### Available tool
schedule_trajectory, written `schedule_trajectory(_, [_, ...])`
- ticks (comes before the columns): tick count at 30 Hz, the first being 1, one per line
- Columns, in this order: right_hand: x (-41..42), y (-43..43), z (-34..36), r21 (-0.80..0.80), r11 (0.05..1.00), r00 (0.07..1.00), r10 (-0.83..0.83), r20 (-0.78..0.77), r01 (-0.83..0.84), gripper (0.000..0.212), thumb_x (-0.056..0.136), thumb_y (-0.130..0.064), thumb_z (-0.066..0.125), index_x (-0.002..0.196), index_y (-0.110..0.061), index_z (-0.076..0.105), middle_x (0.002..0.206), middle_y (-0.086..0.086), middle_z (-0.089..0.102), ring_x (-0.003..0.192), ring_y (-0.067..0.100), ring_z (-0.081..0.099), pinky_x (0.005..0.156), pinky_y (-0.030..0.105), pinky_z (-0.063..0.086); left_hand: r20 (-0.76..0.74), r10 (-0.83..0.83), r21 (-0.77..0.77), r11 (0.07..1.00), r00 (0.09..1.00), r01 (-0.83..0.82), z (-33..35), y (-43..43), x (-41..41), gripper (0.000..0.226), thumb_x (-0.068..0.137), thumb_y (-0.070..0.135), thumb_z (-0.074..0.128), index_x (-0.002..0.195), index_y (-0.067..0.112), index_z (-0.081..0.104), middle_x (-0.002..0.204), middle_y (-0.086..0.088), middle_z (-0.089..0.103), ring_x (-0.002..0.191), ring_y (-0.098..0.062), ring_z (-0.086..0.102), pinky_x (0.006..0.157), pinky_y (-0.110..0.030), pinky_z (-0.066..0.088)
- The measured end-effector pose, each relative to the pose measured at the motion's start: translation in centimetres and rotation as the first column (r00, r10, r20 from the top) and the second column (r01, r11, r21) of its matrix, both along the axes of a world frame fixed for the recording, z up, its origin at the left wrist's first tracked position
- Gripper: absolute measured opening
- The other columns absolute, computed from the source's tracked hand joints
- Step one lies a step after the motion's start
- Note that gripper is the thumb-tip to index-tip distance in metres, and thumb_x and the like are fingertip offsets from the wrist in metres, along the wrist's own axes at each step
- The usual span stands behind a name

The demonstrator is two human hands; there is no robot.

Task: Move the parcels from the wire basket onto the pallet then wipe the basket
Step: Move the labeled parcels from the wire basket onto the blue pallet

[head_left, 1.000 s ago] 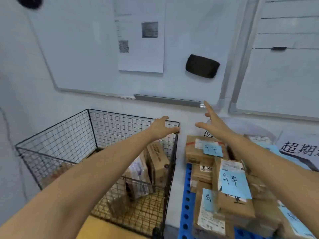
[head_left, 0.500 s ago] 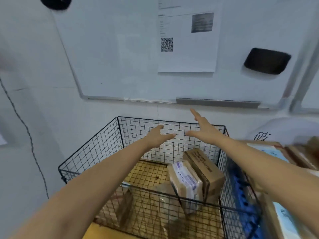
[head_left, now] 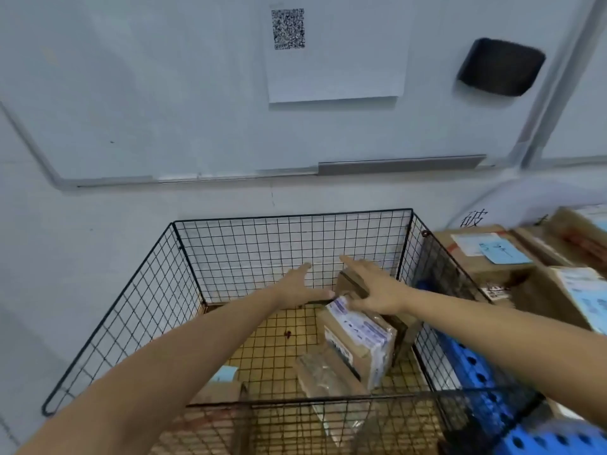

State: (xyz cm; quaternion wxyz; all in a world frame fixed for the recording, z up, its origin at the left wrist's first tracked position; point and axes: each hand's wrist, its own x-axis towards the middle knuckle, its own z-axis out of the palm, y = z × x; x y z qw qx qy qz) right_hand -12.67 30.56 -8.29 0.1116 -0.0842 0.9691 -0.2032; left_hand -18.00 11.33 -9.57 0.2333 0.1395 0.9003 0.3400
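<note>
- Dropped from above the rim into the wire basket (head_left: 292, 215), beside the blue pallet (head_left: 473, 366).
- Closing on the labelled parcel (head_left: 358, 336) near the basket's far right corner; not yet lifted.
- Right grip (head_left: 371, 287) spread open, touching its top; left grip (head_left: 295, 287) open, just beside.

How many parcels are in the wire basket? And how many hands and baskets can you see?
Parcels in the basket: 4 that I can make out
Hands: 2, the left hand and the right hand
Wire basket: 1
Total: 7
</note>
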Motion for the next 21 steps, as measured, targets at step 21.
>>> schedule_trajectory(21, [1.9, -1.1, -4.7, 0.117, 0.984, 0.974, 0.107, 0.199, -0.132, 0.094, 0.078, -0.040, 0.065, 0.146, -0.040, -0.001, 0.152, 0.003, -0.017, 0.139, 0.036, 0.011, 0.111, 0.040, 0.026, 0.312, -0.088, 0.021, 0.996, 0.946, 0.085, -7.8, 0.5, 4.6, 0.108, 0.076, 0.027, 0.076, 0.145, 0.012, -0.005, 0.146, -0.007, 0.031, 0.135, -0.021, 0.031, 0.106, -0.026, 0.027])
